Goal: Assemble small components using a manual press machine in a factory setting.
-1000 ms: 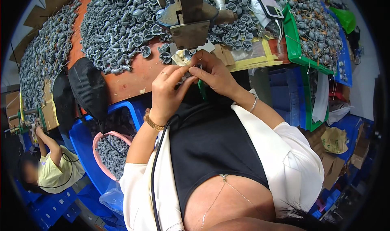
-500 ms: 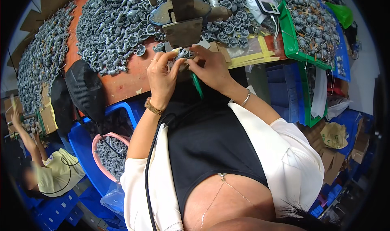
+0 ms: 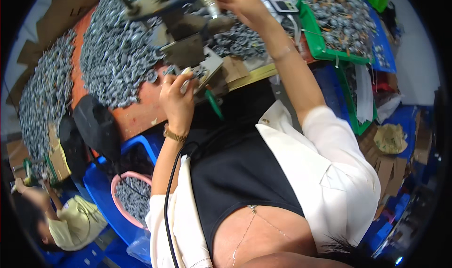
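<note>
The left hand [image 3: 176,98] was half curled at the table's [image 3: 136,115] front edge, thumb and fingertips beside a small grey part [image 3: 200,72] below the press [image 3: 186,51]; the right hand [image 3: 242,5] was raised, fingers bent near a metal bar [image 3: 210,3]. Blur hid whether either gripped anything. Good handling likely meant keeping the part square, fingertips clear.

Reporter: What does the workshop look like?

Editor: A red-orange desk [image 3: 134,121] spans the background, yellow tape [image 3: 256,75] lining part of its near edge, blue containers [image 3: 331,86] below the right-hand end.

Reporter: And the walls?

Editor: A pale wall [image 3: 420,65] rises beyond the right edge, with cardboard pieces [image 3: 393,174] lower down; a brown carton [image 3: 66,12] stands past the far left corner.

Reporter: The light?

Editor: A small bright glint [image 3: 399,260] shines well off the near right corner.
</note>
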A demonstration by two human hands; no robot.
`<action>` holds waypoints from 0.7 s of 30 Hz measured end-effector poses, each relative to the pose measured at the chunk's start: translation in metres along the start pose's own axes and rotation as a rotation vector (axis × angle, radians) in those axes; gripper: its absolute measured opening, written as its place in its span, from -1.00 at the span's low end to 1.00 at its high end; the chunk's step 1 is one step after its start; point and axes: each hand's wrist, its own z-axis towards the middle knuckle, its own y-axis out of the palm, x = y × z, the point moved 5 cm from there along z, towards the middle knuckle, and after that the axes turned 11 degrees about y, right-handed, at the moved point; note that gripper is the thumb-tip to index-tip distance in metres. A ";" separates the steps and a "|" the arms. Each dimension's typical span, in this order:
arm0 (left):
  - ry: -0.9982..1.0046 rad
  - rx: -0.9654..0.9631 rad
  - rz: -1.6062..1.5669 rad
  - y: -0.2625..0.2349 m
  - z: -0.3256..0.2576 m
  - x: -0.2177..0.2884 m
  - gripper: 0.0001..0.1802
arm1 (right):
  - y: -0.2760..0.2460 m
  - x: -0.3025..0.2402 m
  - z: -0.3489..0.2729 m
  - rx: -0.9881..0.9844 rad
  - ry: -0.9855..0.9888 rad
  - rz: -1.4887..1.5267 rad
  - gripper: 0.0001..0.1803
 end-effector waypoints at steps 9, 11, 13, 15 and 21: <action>-0.109 -0.036 -0.141 0.008 0.003 0.003 -0.81 | 0.065 -0.052 -0.181 -0.067 -1.082 -0.543 -0.69; -0.020 -0.109 -0.045 0.005 0.014 0.022 -0.80 | 0.051 -0.022 -0.206 -0.191 -1.106 -0.830 -0.72; 0.030 -0.191 0.053 0.007 0.020 0.027 -0.78 | 0.049 -0.032 -0.204 -0.312 -1.076 -0.925 -0.68; 0.055 -0.243 0.250 0.002 0.023 0.030 -0.78 | 0.051 -0.075 -0.189 -0.320 -1.097 -1.022 -0.68; -0.066 -0.470 -0.212 0.000 0.021 0.066 -0.84 | -0.204 -0.165 -0.024 0.948 -0.853 -1.214 -0.76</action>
